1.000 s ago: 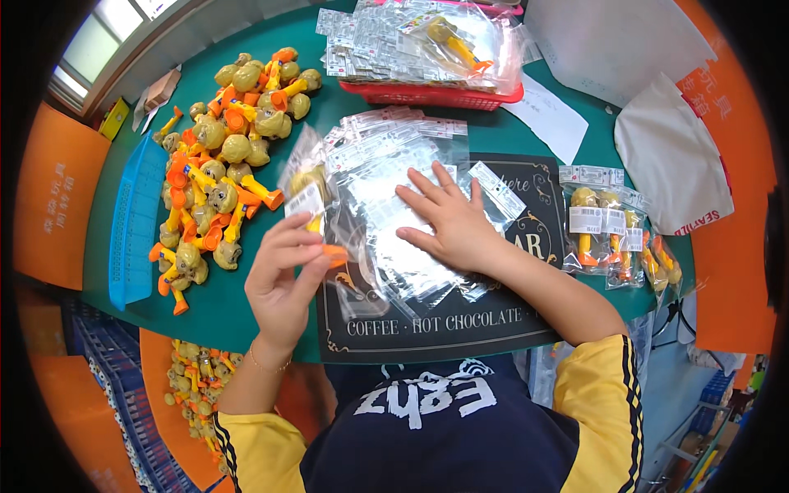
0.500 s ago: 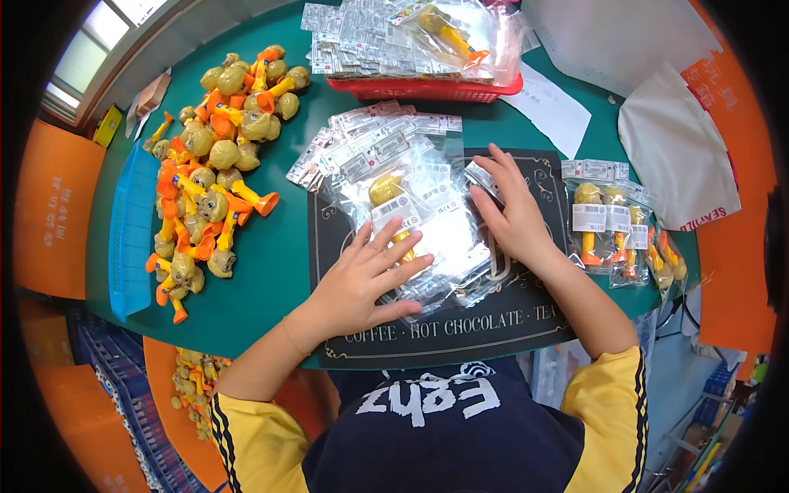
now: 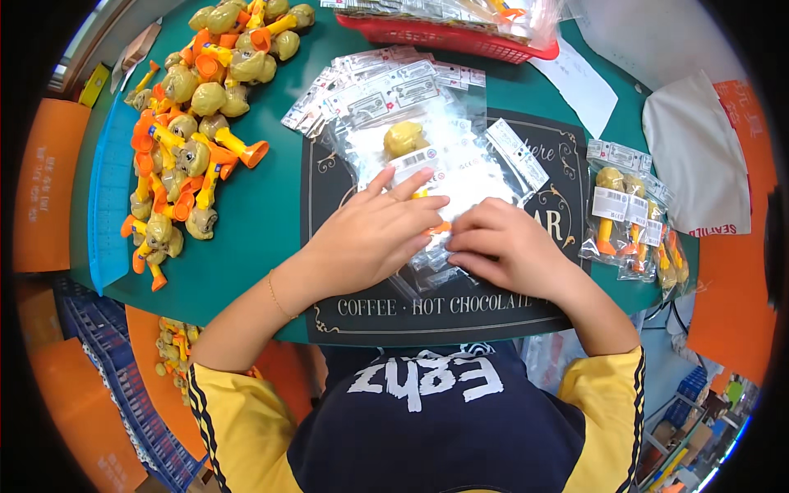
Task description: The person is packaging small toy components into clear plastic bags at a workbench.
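A toy with a round golden head (image 3: 403,140) lies in a clear plastic bag on a stack of clear bags with printed header cards (image 3: 394,94). A white barcode label crosses the bag, and the toy's orange end shows between my hands. My left hand (image 3: 374,234) lies over the bagged toy with its fingers stretched out. At the lower right of the bag, my right hand (image 3: 505,251) has its fingers curled in at the plastic, its fingertips partly hidden. Beside it, a printed card (image 3: 518,158) lies tilted on the black placemat (image 3: 370,324).
Loose golden-headed toys (image 3: 193,156) are heaped on the left, beside a blue tray (image 3: 111,205). A red basket (image 3: 444,37) holds bagged things at the back. Several bagged toys (image 3: 629,209) lie on the right, near a white cloth (image 3: 694,156).
My right hand has moved from the upper right of the stack down to the bag's lower end, its fingers curling. The left hand stays over the toy. The whole view has shifted slightly.
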Tool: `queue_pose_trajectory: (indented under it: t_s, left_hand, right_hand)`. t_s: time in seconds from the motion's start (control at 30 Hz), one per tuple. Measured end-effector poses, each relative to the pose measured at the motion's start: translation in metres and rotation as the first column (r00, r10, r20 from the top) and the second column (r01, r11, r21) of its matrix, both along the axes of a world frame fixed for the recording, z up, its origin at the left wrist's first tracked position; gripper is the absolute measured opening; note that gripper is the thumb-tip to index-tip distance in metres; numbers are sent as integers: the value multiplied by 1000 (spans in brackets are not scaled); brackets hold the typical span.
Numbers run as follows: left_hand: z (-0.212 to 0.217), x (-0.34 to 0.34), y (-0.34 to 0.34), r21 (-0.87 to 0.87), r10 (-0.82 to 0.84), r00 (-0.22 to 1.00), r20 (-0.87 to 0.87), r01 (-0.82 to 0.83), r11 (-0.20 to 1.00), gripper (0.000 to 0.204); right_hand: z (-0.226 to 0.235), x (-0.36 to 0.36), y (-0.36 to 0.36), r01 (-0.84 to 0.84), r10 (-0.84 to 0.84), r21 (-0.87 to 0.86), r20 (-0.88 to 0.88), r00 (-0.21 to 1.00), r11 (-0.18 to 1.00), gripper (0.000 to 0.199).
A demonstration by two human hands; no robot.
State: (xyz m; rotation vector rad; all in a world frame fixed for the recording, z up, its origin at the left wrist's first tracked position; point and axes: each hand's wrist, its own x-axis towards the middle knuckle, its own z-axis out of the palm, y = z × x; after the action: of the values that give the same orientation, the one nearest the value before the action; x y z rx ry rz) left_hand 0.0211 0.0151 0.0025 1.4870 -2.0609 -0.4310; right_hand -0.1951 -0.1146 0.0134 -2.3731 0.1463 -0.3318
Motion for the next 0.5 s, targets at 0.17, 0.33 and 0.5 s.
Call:
queue_pose_trajectory:
  t_s: [0.17,0.33,0.5]
  left_hand:
    - [-1,-2,-9,-69,-69,987,147,80,994,32]
    - [-5,-1,-3,-61,-35,972,231,50,997,44]
    - [-4,-1,-4,-29,-51,975,217,58,998,52]
  right_hand:
    - [-7,-14,-9,103,-95,288,-40,995,952,21]
    - [-1,-31,-4,153,-139,135,-112,984,979,17]
    - [15,-32,8,75,-75,-170,11,997,983,20]
